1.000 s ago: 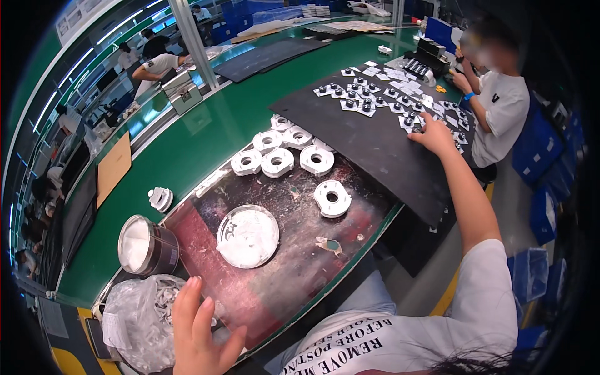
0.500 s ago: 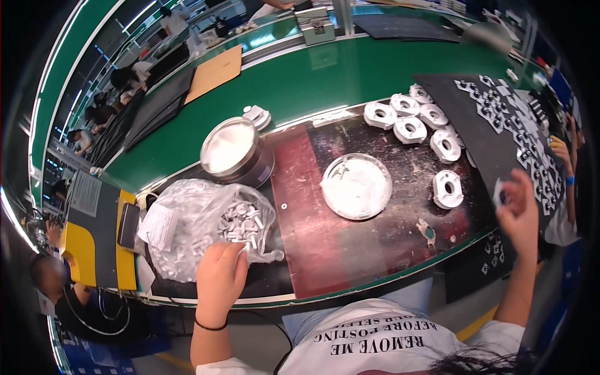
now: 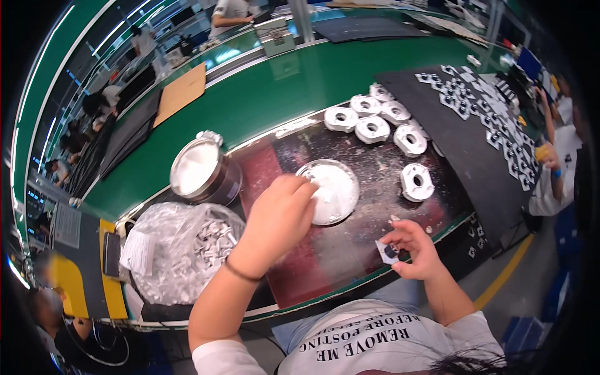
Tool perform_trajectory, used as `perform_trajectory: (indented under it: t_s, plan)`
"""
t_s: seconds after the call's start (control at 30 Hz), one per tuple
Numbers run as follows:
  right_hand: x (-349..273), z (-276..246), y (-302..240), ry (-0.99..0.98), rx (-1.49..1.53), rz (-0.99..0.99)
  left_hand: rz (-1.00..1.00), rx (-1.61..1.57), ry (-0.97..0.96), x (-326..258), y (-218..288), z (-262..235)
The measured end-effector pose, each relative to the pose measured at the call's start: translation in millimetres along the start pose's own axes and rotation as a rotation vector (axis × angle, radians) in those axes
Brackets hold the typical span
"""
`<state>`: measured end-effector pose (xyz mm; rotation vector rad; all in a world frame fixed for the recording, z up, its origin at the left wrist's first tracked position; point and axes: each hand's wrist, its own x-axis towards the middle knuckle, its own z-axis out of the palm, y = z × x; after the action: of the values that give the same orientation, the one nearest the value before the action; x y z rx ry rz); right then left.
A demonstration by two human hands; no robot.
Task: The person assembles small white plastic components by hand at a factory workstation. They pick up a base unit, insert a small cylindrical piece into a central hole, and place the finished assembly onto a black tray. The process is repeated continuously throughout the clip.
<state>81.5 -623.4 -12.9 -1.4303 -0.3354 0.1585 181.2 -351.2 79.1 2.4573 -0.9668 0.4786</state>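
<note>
Our right hand (image 3: 421, 253) pinches a black-and-white part (image 3: 390, 251); what our left hand (image 3: 281, 209), at the dish (image 3: 357, 190), grips, we cannot tell.

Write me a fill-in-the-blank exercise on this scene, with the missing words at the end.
1. The left hand is at the round dish, which stands to the ____ of the clear plastic bag.
2. The right hand holds a small dark-topped piece with a ____ base.
3. The tabletop beyond the dish is ____ in colour.

Missing words: right; white; green.

place: factory assembly area | long green workbench (image 3: 262, 94) | batch of white ring-shaped parts (image 3: 360, 130) | co-workers (image 3: 230, 9) at benches
</note>
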Motion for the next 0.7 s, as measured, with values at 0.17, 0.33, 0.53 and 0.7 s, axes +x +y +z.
perform_trajectory:
  t_s: [0.17, 0.33, 0.53, 0.7]
  plan:
    - [-20.6, -14.6, 5.0, -0.015, 0.190, -0.154, 0.192, -0.157, -0.175, 80.8, 42.5, 69.7]
    - [-46.4, -31.2, -2.3, 0.091, 0.196, -0.231, 0.196, 0.117, -0.257, 103.4, 98.5, 132.5]
    - [-58.6, -41.3, -5.4, 0.149, 0.199, -0.308, 0.156, 0.100, -0.330, 96.7, 98.2, 141.9]
    - [-53.0, -47.1, -10.6, 0.152, 0.195, -0.375, 0.189, 0.048, -0.256, 14.2, 102.5, 57.0]
